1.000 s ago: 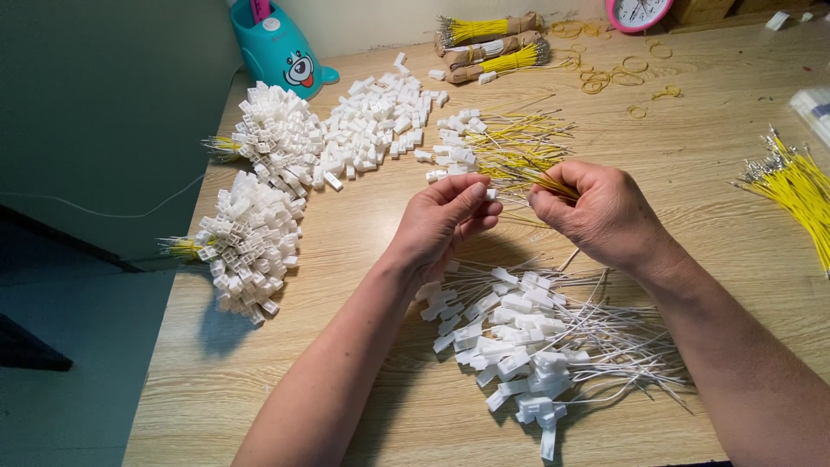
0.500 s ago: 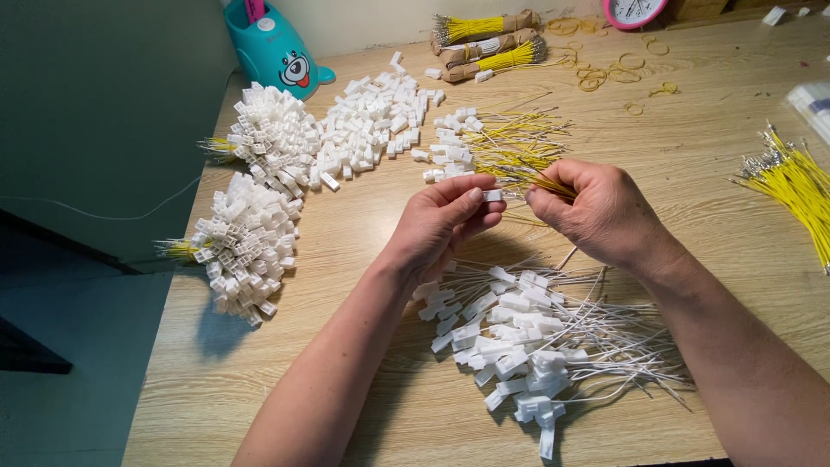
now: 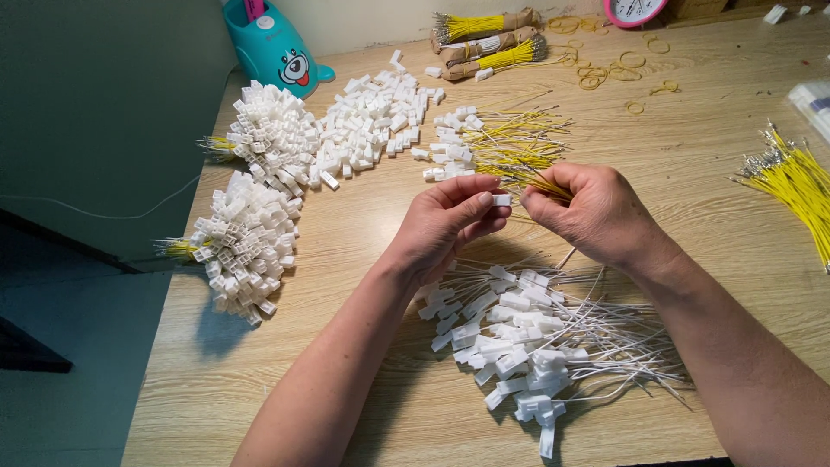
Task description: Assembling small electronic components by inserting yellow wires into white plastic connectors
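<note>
Little has moved since the earlier frames: both hands are held at the same spot at frame centre, and only the view is seen to have dropped slightly, so that the teal holder sits nearer the top edge.

Left hand (image 3: 450,220): pinched on a small white connector housing (image 3: 502,200), held between thumb and fingertips.

Right hand (image 3: 592,212): closed on a thin bunch of yellow wires (image 3: 543,182), their ends directed toward the housing; whether a wire is already seated cannot be told.

Finished stock, as judged: a heap of white-wired connectors (image 3: 527,346) is laid on the counter (image 3: 692,190) just below the hands, at lower centre.

Unfinished stock, as judged: loose white housings (image 3: 367,125) are piled at upper centre-left; a batch of housings with yellow wires (image 3: 493,143) is spread just above the hands; two dense clusters of housings (image 3: 246,242) are set at left.

Further supply: yellow wires in a fan (image 3: 791,186) at the right edge; taped wire bundles (image 3: 488,39) at top centre; rubber bands (image 3: 618,69) scattered at upper right.

Progress is judged partial, with much stock left.

Also noted: teal holder (image 3: 272,47) at upper left.
</note>
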